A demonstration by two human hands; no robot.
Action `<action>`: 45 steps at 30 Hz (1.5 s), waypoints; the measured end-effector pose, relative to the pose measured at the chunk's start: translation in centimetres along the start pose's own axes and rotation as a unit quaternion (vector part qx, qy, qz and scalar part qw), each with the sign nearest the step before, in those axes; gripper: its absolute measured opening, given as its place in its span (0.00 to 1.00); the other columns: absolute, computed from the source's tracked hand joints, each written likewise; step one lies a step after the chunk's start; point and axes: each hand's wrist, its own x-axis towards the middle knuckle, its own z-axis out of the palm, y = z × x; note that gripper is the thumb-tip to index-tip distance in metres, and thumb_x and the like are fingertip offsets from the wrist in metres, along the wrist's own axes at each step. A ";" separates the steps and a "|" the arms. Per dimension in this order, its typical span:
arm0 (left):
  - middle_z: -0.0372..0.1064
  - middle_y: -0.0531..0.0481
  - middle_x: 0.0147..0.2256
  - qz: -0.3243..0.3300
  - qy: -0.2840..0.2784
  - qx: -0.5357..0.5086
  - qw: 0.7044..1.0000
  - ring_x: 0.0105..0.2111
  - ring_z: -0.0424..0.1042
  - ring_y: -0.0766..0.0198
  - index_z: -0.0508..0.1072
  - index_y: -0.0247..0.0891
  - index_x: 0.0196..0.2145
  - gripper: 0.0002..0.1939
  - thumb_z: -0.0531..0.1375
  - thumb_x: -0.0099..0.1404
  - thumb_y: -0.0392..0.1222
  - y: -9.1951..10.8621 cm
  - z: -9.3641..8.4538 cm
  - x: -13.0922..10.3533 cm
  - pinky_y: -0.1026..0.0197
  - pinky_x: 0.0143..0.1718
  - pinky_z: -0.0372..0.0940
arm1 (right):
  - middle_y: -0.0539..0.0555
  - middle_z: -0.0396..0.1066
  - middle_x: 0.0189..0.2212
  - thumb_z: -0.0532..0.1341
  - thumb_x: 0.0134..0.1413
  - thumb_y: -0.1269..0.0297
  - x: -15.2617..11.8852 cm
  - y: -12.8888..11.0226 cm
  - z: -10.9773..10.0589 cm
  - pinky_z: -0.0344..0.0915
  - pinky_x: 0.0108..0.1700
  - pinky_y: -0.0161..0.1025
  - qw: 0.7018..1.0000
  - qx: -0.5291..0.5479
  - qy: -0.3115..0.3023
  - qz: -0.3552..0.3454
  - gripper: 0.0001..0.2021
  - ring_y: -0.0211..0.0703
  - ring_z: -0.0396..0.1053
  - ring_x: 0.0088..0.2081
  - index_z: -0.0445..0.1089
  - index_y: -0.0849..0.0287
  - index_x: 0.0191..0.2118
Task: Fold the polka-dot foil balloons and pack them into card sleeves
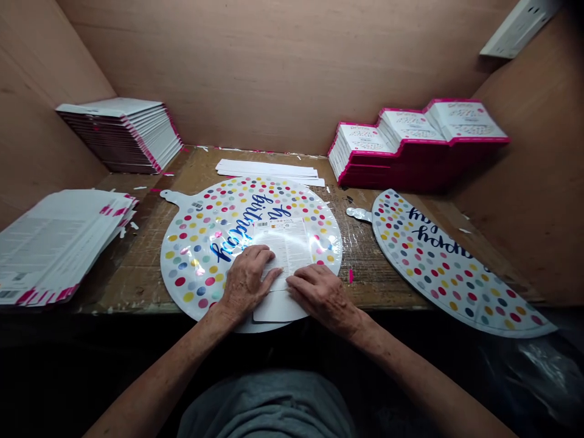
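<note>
A round white foil balloon (191,249) with coloured dots and blue "birthday" lettering lies flat in front of me, its tab pointing to the upper left. On its lower right part rests a white printed card sleeve (278,307). My left hand (249,277) presses on the left side of the sleeve, its fingers bent and thumb pointing right. Over the sleeve's right edge sits my right hand (322,295), fingers curled together, with the fingertips on the card. Whether either hand pinches the card cannot be made out.
Flat printed sleeves (55,237) lie piled at the left, with a tall stack (128,131) behind. White paper strips (269,170) lie beyond the balloon. Stepped stacks of pink-edged packs (410,137) stand back right. A folded dotted balloon (447,274) overhangs the table's front edge.
</note>
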 end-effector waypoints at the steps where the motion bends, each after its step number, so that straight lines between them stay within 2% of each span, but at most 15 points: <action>1: 0.71 0.42 0.47 -0.004 0.000 0.003 1.000 0.49 0.69 0.52 0.70 0.37 0.41 0.08 0.58 0.66 0.44 0.3 0.1 -0.1 0.50 0.51 0.64 | 0.55 0.72 0.35 0.56 0.67 0.65 0.0 -0.1 0.4 0.59 0.42 0.41 1.000 -0.012 0.008 -0.001 0.08 0.44 0.66 0.39 0.71 0.59 0.38; 6: 0.71 0.41 0.47 -0.013 0.001 0.012 1.000 0.49 0.69 0.51 0.70 0.37 0.41 0.10 0.59 0.66 0.44 0.8 0.3 -0.1 0.50 0.51 0.64 | 0.54 0.70 0.31 0.56 0.66 0.65 0.5 -0.7 1.7 0.58 0.40 0.42 0.997 -0.074 0.012 -0.025 0.09 0.45 0.64 0.35 0.70 0.60 0.35; 11: 0.71 0.40 0.48 -0.003 -0.005 0.045 0.999 0.50 0.68 0.49 0.70 0.36 0.44 0.12 0.59 0.66 0.45 0.7 0.6 0.3 0.48 0.51 0.64 | 0.55 0.70 0.29 0.58 0.65 0.60 0.7 -0.4 1.1 0.58 0.38 0.42 0.995 -0.067 -0.052 -0.056 0.12 0.45 0.64 0.33 0.69 0.60 0.31; 13: 0.71 0.40 0.48 0.011 -0.003 0.047 0.999 0.50 0.68 0.50 0.70 0.36 0.44 0.12 0.59 0.66 0.46 0.7 0.7 0.3 0.49 0.51 0.64 | 0.55 0.71 0.30 0.58 0.66 0.60 0.4 0.1 0.5 0.60 0.39 0.41 0.997 -0.034 -0.061 -0.040 0.12 0.44 0.65 0.33 0.70 0.61 0.32; 17: 0.71 0.40 0.47 0.018 0.005 0.055 0.998 0.49 0.68 0.50 0.71 0.35 0.44 0.14 0.60 0.66 0.47 1.1 0.9 0.1 0.49 0.50 0.64 | 0.56 0.72 0.34 0.55 0.68 0.64 -1.0 1.0 -0.3 0.62 0.42 0.40 1.000 0.014 0.008 0.013 0.10 0.44 0.67 0.37 0.71 0.60 0.37; 23: 0.72 0.40 0.47 -0.015 0.012 0.098 0.995 0.49 0.69 0.49 0.71 0.35 0.45 0.14 0.59 0.66 0.46 2.1 1.5 -0.3 0.49 0.50 0.64 | 0.53 0.71 0.30 0.55 0.68 0.67 -2.2 -0.2 0.2 0.60 0.44 0.42 0.998 -0.059 0.025 0.007 0.11 0.44 0.65 0.35 0.70 0.60 0.34; 27: 0.72 0.40 0.49 -0.018 0.018 0.132 0.991 0.50 0.69 0.49 0.70 0.35 0.46 0.13 0.56 0.68 0.43 2.6 2.1 -0.2 0.49 0.51 0.62 | 0.53 0.69 0.29 0.55 0.68 0.65 -1.7 -1.0 0.7 0.58 0.43 0.43 0.995 -0.094 0.009 0.029 0.11 0.45 0.63 0.34 0.69 0.60 0.32; 31: 0.72 0.41 0.48 -0.016 0.007 0.155 0.988 0.49 0.69 0.49 0.71 0.35 0.46 0.12 0.55 0.68 0.43 3.0 2.2 -0.1 0.48 0.50 0.62 | 0.55 0.69 0.30 0.57 0.66 0.60 -0.6 -0.8 0.7 0.58 0.40 0.44 0.993 -0.097 -0.046 0.047 0.12 0.47 0.64 0.34 0.68 0.60 0.32; 33: 0.72 0.41 0.47 -0.016 0.003 0.157 0.987 0.49 0.69 0.48 0.71 0.36 0.45 0.12 0.55 0.68 0.43 3.2 2.0 0.1 0.48 0.49 0.62 | 0.56 0.69 0.29 0.57 0.66 0.58 -0.7 -0.5 0.0 0.57 0.36 0.42 0.994 -0.078 -0.076 0.022 0.13 0.46 0.64 0.32 0.68 0.61 0.32; 36: 0.72 0.40 0.46 -0.028 -0.003 0.159 0.987 0.48 0.69 0.48 0.72 0.36 0.43 0.11 0.56 0.68 0.43 3.4 1.8 0.7 0.48 0.47 0.63 | 0.53 0.69 0.27 0.56 0.67 0.56 -2.6 -0.2 -1.6 0.56 0.32 0.38 0.994 0.020 -0.099 -0.052 0.16 0.41 0.63 0.28 0.67 0.60 0.30; 39: 0.72 0.40 0.45 -0.031 -0.015 0.154 0.987 0.46 0.69 0.47 0.72 0.36 0.41 0.10 0.56 0.67 0.42 3.3 1.8 1.3 0.48 0.45 0.65 | 0.51 0.67 0.24 0.56 0.65 0.51 -5.3 0.1 -2.7 0.59 0.32 0.37 0.995 0.085 -0.021 -0.057 0.20 0.39 0.64 0.27 0.66 0.59 0.26; 40: 0.72 0.39 0.44 -0.030 -0.014 0.144 0.989 0.46 0.69 0.47 0.72 0.35 0.41 0.09 0.57 0.67 0.42 3.2 1.8 1.4 0.47 0.45 0.65 | 0.53 0.70 0.26 0.57 0.64 0.50 -5.9 0.2 -2.8 0.62 0.35 0.38 0.996 0.077 0.014 -0.046 0.19 0.41 0.67 0.31 0.68 0.59 0.28; 42: 0.71 0.39 0.44 -0.024 0.006 0.104 0.994 0.47 0.70 0.48 0.73 0.35 0.42 0.10 0.58 0.67 0.43 2.7 1.6 1.3 0.47 0.46 0.66 | 0.62 0.74 0.39 0.59 0.63 0.50 -6.5 0.4 -2.4 0.66 0.44 0.44 0.997 0.036 0.061 -0.040 0.17 0.48 0.70 0.43 0.72 0.62 0.39; 44: 0.71 0.38 0.47 -0.001 0.038 0.040 0.998 0.49 0.69 0.50 0.73 0.35 0.44 0.12 0.58 0.67 0.45 2.0 1.1 0.6 0.48 0.49 0.66 | 0.65 0.71 0.51 0.56 0.66 0.59 -6.4 0.6 -1.6 0.65 0.53 0.48 0.996 -0.002 0.068 -0.063 0.15 0.52 0.67 0.53 0.71 0.63 0.50; 45: 0.70 0.38 0.49 0.030 0.040 0.004 0.999 0.50 0.69 0.51 0.73 0.36 0.44 0.13 0.58 0.67 0.47 1.6 0.6 0.0 0.49 0.51 0.67 | 0.64 0.71 0.53 0.54 0.68 0.64 -6.3 0.7 -1.1 0.64 0.55 0.48 0.995 -0.016 0.070 -0.074 0.14 0.51 0.66 0.55 0.70 0.62 0.53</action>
